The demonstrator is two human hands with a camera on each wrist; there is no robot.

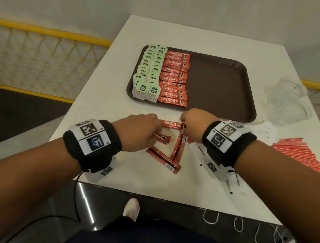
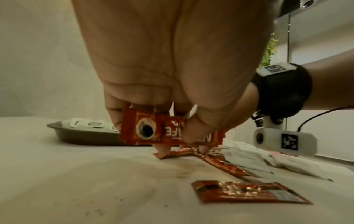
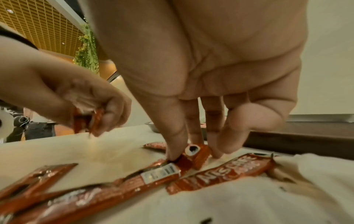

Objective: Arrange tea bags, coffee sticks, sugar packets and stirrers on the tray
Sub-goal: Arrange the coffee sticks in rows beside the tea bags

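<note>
The brown tray (image 1: 220, 88) carries two columns of green-tagged tea bags (image 1: 149, 74) and one column of red coffee sticks (image 1: 174, 78); its right half is bare. In front of it, my left hand (image 1: 150, 128) pinches a coffee stick (image 2: 153, 131) between thumb and fingers, just above the table. My right hand (image 1: 186, 123) pinches the cup-printed end of another stick (image 3: 193, 153) that lies on the table. Several loose sticks (image 1: 163, 159) lie between my wrists. White sugar packets (image 1: 201, 150) are partly hidden under my right wrist. Red stirrers (image 1: 299, 155) are piled at the right.
A crumpled clear plastic bag (image 1: 286, 101) sits to the right of the tray. The white table (image 1: 108, 78) ends just below my wrists, at its front edge (image 1: 168, 194). A yellow railing (image 1: 47, 32) runs past the left side. Cables (image 1: 261, 233) lie on the floor.
</note>
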